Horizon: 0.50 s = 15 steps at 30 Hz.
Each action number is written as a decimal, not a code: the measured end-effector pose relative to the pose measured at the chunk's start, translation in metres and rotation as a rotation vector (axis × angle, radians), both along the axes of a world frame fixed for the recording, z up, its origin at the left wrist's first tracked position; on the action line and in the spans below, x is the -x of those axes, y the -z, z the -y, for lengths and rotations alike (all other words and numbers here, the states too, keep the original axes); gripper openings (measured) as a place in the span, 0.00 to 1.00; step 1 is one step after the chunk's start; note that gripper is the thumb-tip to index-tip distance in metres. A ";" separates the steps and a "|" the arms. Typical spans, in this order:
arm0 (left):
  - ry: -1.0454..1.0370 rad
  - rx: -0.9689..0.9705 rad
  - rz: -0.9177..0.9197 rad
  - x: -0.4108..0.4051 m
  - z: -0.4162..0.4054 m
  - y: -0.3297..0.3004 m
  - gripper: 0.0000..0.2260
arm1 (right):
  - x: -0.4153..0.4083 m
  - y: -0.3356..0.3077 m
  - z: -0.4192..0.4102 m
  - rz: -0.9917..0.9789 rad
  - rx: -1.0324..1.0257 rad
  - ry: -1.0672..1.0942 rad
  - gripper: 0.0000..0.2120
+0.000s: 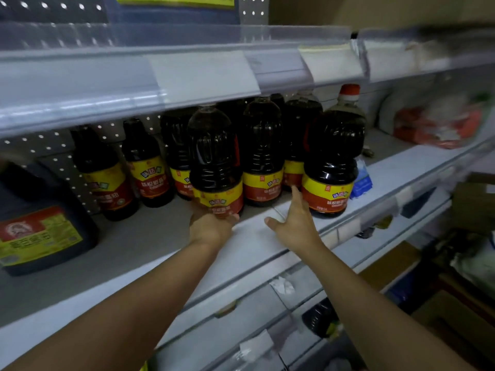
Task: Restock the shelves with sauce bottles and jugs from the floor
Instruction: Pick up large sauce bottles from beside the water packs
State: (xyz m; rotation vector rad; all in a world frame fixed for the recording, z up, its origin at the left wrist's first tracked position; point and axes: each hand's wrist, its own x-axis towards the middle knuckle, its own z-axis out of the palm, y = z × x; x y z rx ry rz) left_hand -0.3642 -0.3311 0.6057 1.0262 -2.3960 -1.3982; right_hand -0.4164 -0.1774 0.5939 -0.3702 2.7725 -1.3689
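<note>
While my left hand (211, 226) curls its fingers (231, 217) round the base of a sauce bottle (215, 159) on the shelf (150, 245), my right hand (294, 223) reaches past with fingers spread wide, holding nothing, fingertips near the next bottles (263, 153). Pushing from so low, I judge the bottle could tip into the packed row behind.

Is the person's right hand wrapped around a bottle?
No, the right hand is open with fingers stretched out; only the left hand grips a sauce bottle.

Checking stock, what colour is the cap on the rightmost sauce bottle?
Red cap, seen in the head view.
</note>
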 end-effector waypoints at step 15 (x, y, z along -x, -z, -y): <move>0.525 -0.215 -0.001 -0.108 -0.124 0.030 0.24 | -0.178 0.032 -0.121 0.086 -0.014 0.287 0.41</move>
